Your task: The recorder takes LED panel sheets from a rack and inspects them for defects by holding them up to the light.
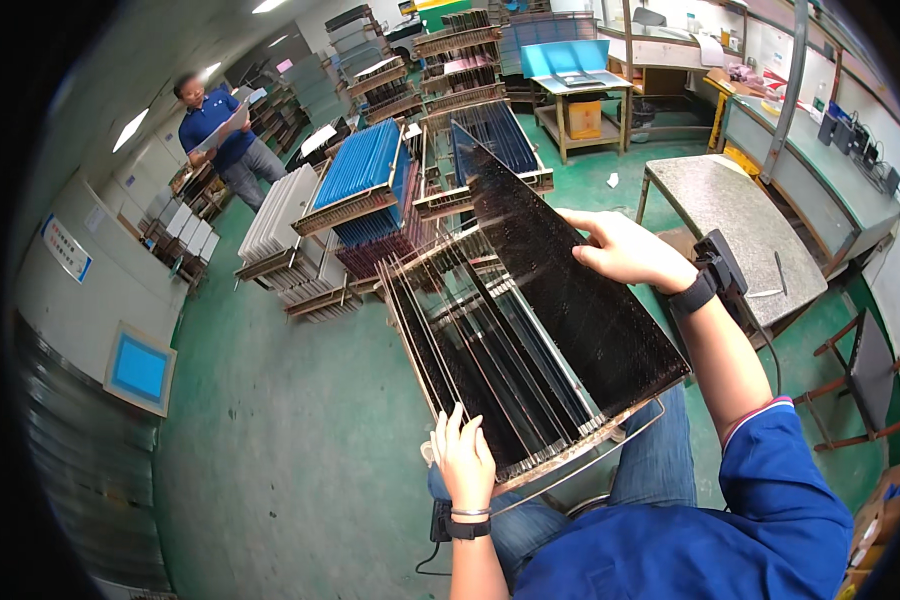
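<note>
In front of me is a slotted metal rack [560, 446] holding several thin dark panels on edge, with gaps between some of them. My right hand [625, 250] grips the upper edge of a large black panel [570, 300], thumb on its near face and fingers behind. This panel leans at the right side of the rack, its far corner raised. My left hand [462, 462] rests at the near left corner of the rack, fingers spread and touching the leftmost panels [420, 340]. The panel's lower edge is partly hidden.
Beyond the rack stand racks of blue panels [355, 165] and white panels [280, 215]. At right are a speckled table [730, 205] and a chair [863, 375]. A person [225, 140] holding a sheet stands at far left. A blue screen frame [140, 367] leans by the left wall.
</note>
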Tool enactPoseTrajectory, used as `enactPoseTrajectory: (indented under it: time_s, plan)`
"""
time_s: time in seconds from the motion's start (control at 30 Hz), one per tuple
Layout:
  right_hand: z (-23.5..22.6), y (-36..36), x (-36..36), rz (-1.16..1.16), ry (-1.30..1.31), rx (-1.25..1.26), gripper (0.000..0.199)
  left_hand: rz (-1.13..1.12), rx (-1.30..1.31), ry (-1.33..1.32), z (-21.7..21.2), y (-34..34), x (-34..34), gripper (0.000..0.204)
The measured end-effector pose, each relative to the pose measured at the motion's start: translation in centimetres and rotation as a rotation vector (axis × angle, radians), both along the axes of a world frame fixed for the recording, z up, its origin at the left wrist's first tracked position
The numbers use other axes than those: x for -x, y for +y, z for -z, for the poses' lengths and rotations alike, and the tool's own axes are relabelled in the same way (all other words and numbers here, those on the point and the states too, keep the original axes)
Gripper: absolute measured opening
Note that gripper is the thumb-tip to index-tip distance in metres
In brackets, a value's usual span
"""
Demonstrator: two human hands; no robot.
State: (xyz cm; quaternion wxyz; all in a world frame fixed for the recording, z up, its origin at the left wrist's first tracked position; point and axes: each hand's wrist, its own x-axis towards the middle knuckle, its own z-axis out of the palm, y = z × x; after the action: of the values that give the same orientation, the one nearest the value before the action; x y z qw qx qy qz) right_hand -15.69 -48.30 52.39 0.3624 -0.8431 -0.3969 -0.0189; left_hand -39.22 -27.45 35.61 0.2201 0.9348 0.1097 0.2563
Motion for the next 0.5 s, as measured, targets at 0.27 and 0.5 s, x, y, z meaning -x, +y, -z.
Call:
enactPoseTrajectory:
  time_s: [0.27,0.5]
  plan:
    - [0.6,0.5,-1.2,-0.016,-0.008,0.057,0.058,-0.031,-0.053,0.049,0.2,-0.2,0.0,0.016]
    - [-2.0,0.9,-1.8,-0.054,0.099,0.076,0.052,-0.031,-0.039,0.060,0.3,-0.3,0.0,0.016]
